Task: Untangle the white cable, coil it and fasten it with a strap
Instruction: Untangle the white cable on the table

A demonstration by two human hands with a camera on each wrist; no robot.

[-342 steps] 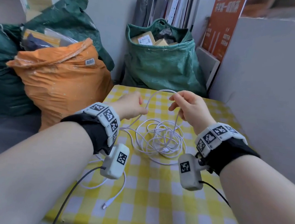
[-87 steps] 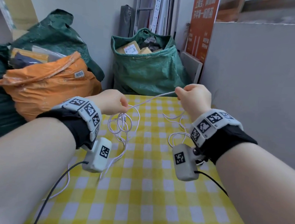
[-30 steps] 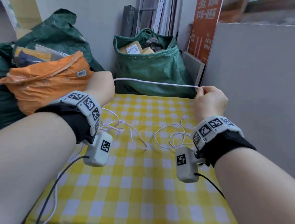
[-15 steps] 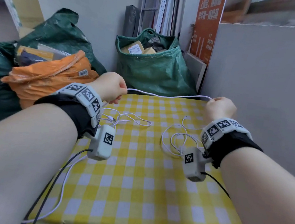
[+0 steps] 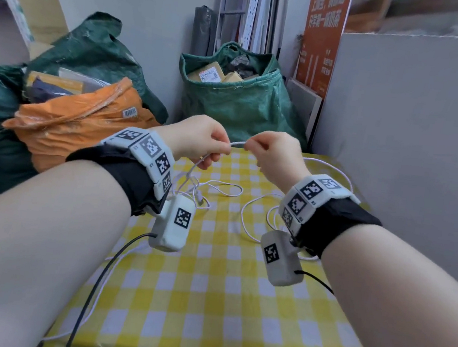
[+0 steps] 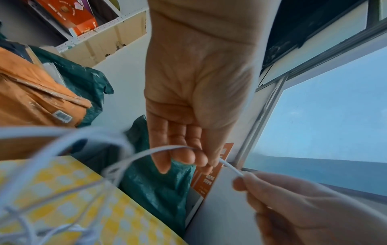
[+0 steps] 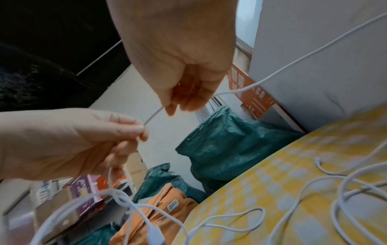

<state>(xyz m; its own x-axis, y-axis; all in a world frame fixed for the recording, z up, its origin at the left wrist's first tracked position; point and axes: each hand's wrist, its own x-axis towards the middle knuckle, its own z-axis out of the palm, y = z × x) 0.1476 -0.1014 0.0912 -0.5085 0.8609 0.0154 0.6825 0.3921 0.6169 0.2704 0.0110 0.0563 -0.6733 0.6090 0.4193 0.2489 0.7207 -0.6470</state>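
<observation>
The thin white cable (image 5: 238, 143) runs in a short span between my two hands, held above the far part of the yellow checked table (image 5: 207, 299). My left hand (image 5: 219, 150) pinches it between thumb and fingers, and a few gathered turns with a connector (image 7: 154, 235) hang below that hand. My right hand (image 5: 249, 147) pinches the cable close by, its fingers curled. In the left wrist view the cable (image 6: 146, 154) passes under the left fingertips (image 6: 188, 157). Loose loops (image 5: 257, 219) lie on the cloth under the right wrist.
An orange sack (image 5: 79, 127) and dark green bags stand left of the table. A green bag of parcels (image 5: 238, 103) stands behind it. A grey board (image 5: 411, 137) walls the right side. Black camera leads hang from both wrists.
My hands were apart with a long stretch of cable pulled between them. They have come together, so only a short span is left and more slack lies on the cloth.
</observation>
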